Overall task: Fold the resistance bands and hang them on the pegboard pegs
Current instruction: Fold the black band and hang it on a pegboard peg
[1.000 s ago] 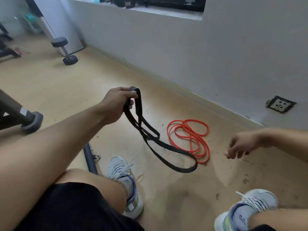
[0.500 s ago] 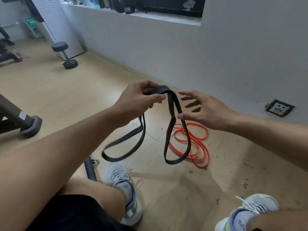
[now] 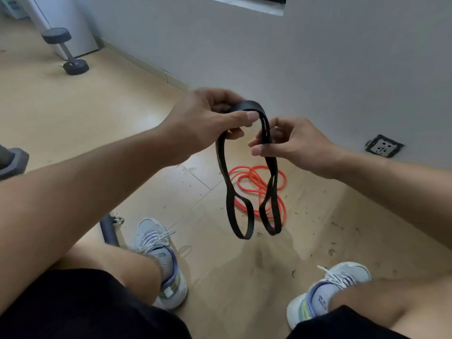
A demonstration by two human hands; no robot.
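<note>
You are sitting low over a tan floor point(image 3: 85, 123) by a grey wall point(image 3: 318, 69). Your left hand point(image 3: 203, 121) is gripping the top bend of the black band point(image 3: 247, 107). Your right hand point(image 3: 291, 143) is pinching one side in its fingers point(image 3: 259, 150). Two loops are hanging down. Try making them even before folding again. The orange band point(image 3: 254, 179) is waiting on the floor.

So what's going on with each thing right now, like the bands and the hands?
Black band: folded, held up by both hands, two loops hanging.
Left hand: grips the black band's top bend.
Right hand: pinches the band's right strands.
Orange band: lying coiled on the floor, not picked up.
Dumbbell: propped on end by the white cabinet, tilted.
Wall socket: nothing plugged in.
</note>
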